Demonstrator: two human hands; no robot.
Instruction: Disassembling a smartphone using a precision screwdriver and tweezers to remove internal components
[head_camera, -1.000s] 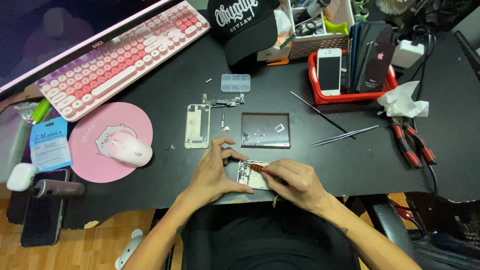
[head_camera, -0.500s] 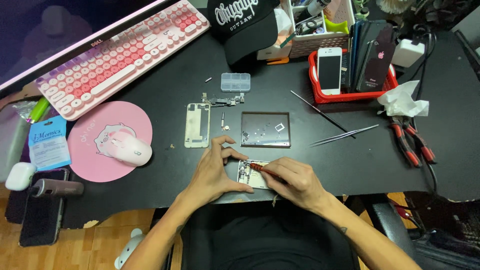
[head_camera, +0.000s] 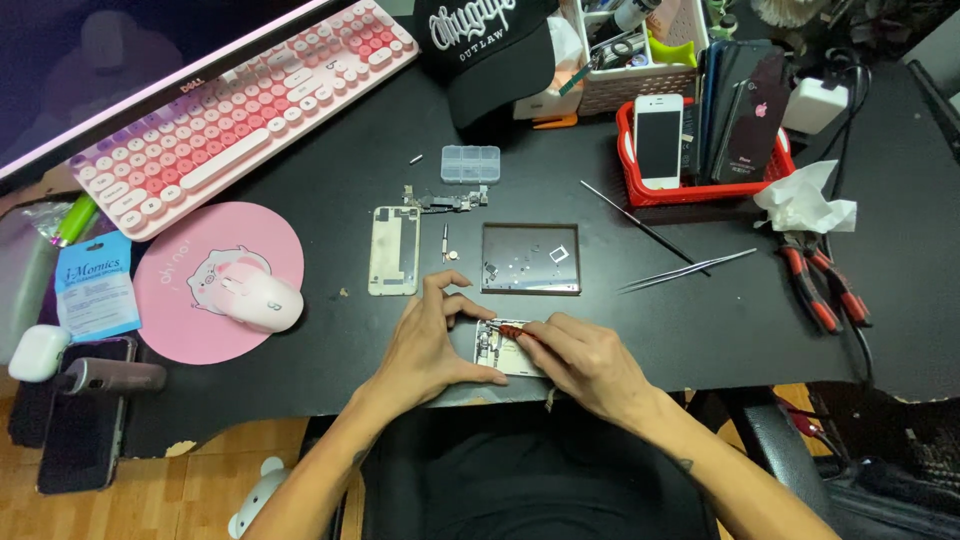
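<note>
An opened phone body (head_camera: 500, 352) lies at the near edge of the black desk (head_camera: 330, 180). My left hand (head_camera: 432, 340) braces it from the left, thumb and fingers around its edge. My right hand (head_camera: 585, 362) holds a small red-handled screwdriver (head_camera: 512, 332) with its tip inside the phone body. Just beyond lie a dark magnetic parts tray (head_camera: 530, 258) with tiny screws, a metal phone plate (head_camera: 394, 250) and a detached flex part (head_camera: 445, 200).
Tweezers (head_camera: 685, 270) and a thin probe (head_camera: 640, 226) lie to the right, red-handled pliers (head_camera: 825, 290) farther right. A red basket (head_camera: 700, 185) holds several phones. A small clear parts box (head_camera: 470, 163), pink keyboard (head_camera: 240, 105), mouse (head_camera: 262, 298) on a pink pad, black cap (head_camera: 490, 50).
</note>
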